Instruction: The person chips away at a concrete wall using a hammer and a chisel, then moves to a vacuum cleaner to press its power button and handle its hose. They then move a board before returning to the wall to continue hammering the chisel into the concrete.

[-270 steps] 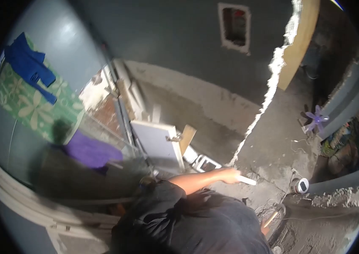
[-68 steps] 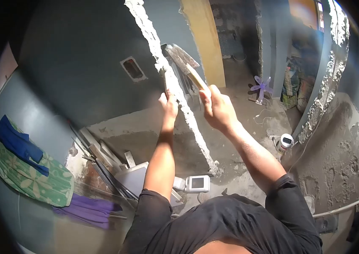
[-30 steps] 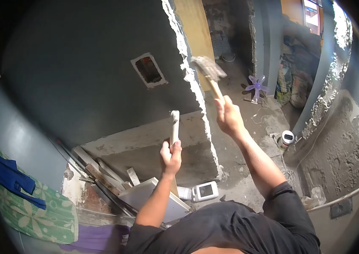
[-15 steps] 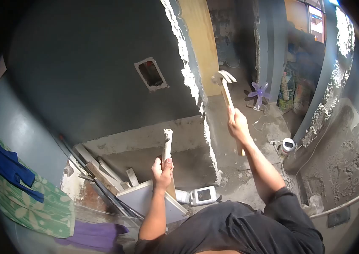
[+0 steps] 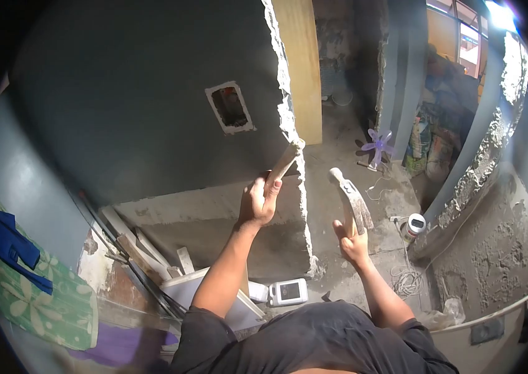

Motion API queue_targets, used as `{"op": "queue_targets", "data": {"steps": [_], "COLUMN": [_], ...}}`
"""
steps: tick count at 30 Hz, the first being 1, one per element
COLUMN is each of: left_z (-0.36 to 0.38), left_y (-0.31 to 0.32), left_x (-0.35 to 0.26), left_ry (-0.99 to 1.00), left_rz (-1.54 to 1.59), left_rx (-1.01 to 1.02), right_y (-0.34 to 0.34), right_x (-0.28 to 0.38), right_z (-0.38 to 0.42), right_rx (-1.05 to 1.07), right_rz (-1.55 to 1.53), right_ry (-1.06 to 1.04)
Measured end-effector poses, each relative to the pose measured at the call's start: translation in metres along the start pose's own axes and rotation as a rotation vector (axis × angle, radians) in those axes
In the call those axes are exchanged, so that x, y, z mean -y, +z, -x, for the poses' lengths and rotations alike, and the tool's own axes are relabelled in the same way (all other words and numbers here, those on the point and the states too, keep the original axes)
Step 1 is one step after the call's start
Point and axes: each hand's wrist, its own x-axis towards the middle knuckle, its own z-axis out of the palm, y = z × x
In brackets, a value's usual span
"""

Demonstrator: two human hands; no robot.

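A pale, plaster-smeared stick-like tool is in my left hand, with my fingers wrapped round it. It slants up to the right, and its knobbed end is right at the broken white edge of the dark grey wall. My right hand grips a claw hammer by its handle, lower down and to the right. The hammer's round face points up and left, its claws down towards my fingers. What kind of tool my left hand holds, I cannot tell.
A rectangular cut-out opens in the grey wall. Below lie boards and poles and a white jug. On the right floor are a purple flower-shaped fan, a white round container and coiled cable.
My left hand has moved up and right, bringing its tool's end to the broken wall edge. My right hand has come down, and the hammer's head has swung lower.
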Motion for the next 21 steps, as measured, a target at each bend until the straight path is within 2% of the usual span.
{"op": "queue_targets", "data": {"steps": [4,6,8,10,11,12,14,15,16,18,19,20,21], "left_z": [-0.006,-0.006,-0.006,-0.006,-0.006,-0.005,0.003,0.002,0.001,-0.003,-0.004,-0.005,-0.006], "left_y": [-0.005,-0.005,-0.01,-0.013,-0.014,-0.015,-0.018,-0.019,-0.02,-0.025,-0.026,-0.028,-0.028], "left_x": [0.005,0.011,0.013,0.017,0.019,0.022,0.024,0.023,0.023,0.022,0.023,0.024,0.025], "left_ry": [0.028,0.037,-0.061,-0.042,-0.03,-0.026,-0.013,0.008,0.006,0.049,0.049,0.055,0.062], "left_rz": [0.077,0.091,0.159,0.18,0.192,0.202,0.19,0.192,0.196,0.183,0.183,0.181,0.181], "left_rx": [0.031,0.013,0.087,0.1,0.104,0.113,0.122,0.096,0.097,0.112,0.114,0.129,0.143], "right_y": [0.01,0.02,0.032,0.045,0.045,0.047,0.04,0.044,0.048,0.049,0.051,0.057,0.065], "right_x": [0.032,0.044,0.051,0.056,0.059,0.078,0.107,0.111,0.111,0.11,0.111,0.107,0.096], "right_z": [0.005,0.011,0.012,0.014,0.016,0.015,0.015,0.027,0.022,0.017,0.003,0.002,0.001], "right_rx": [0.018,0.043,0.037,-0.03,-0.006,-0.047,-0.199,-0.195,-0.232,-0.248,-0.3,-0.302,-0.179], "right_rz": [0.041,-0.056,-0.079,-0.142,-0.041,-0.157,0.319,0.082,0.167,0.211,0.187,0.187,0.099], "right_ry": [-0.007,0.185,0.173,0.11,0.024,0.045,-0.429,-0.131,-0.256,-0.21,-0.384,-0.383,-0.144]}}
